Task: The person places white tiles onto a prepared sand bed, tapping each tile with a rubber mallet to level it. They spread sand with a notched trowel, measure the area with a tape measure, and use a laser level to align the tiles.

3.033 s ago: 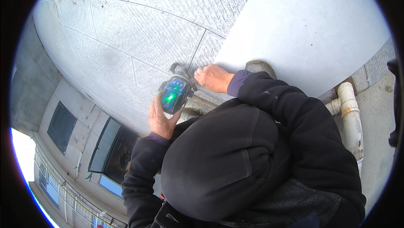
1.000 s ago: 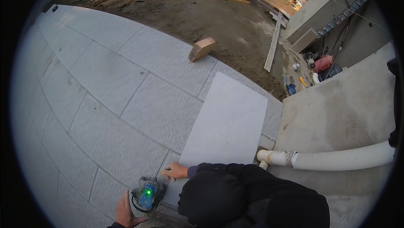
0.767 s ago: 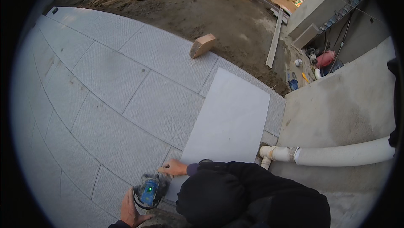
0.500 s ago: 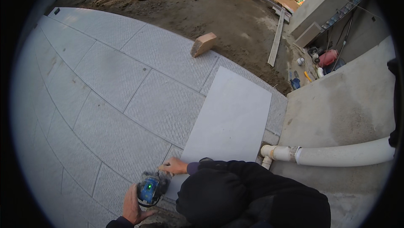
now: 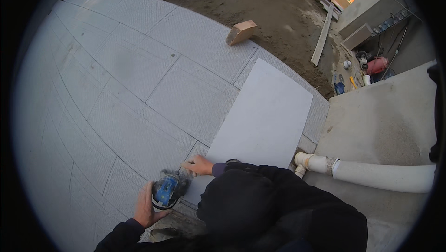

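Near the lower edge, my left hand [image 5: 145, 206] cups the side of a small blue power tool [image 5: 166, 190], thumb and fingers spread around its near corner. A dark, blurred base shows at the tool's far side; its exact kind is unclear. The tool sits on the grey textured paving slabs [image 5: 134, 101] beside the left edge of a smooth white slab [image 5: 265, 112]. Just right of the tool, my right hand [image 5: 200, 164] rests at the white slab's edge, index finger stretched along a joint. Dark clothing hides much of the white slab's near end.
A tan brick [image 5: 241, 32] sits on the paving's far edge, with bare soil [image 5: 274, 24] beyond. At right, a white pipe [image 5: 381, 174] runs along a concrete wall [image 5: 371, 117]. A long board [image 5: 323, 36] lies on the soil. Another person is partly visible at the top.
The view has shifted, so the paving, brick and white slab appear higher and farther right. A green light visible on the blue tool before no longer shows. Both hands stay near the tool.
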A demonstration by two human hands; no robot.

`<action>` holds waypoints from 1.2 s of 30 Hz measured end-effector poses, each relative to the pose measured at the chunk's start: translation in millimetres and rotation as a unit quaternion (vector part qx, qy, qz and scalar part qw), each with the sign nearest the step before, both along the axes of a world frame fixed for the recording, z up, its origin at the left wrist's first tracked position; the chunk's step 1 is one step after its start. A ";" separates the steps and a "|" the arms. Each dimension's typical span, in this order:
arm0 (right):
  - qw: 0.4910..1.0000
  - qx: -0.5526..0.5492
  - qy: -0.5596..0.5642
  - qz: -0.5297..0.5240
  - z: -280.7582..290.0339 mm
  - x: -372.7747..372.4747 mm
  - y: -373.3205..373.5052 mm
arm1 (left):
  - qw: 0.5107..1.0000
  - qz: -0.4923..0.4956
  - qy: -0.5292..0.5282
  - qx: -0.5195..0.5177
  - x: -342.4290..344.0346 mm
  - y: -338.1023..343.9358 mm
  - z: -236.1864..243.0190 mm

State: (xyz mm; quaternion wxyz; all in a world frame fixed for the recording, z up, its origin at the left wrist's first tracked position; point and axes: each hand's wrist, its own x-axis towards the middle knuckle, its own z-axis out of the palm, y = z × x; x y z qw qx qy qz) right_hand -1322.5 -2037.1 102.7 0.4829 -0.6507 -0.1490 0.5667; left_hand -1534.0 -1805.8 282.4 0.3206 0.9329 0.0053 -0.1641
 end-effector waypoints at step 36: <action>0.999 0.005 0.030 -0.025 -19.5 -9.1 -3.9 | 0.999 -0.004 -0.013 0.030 4.0 -8.6 8.1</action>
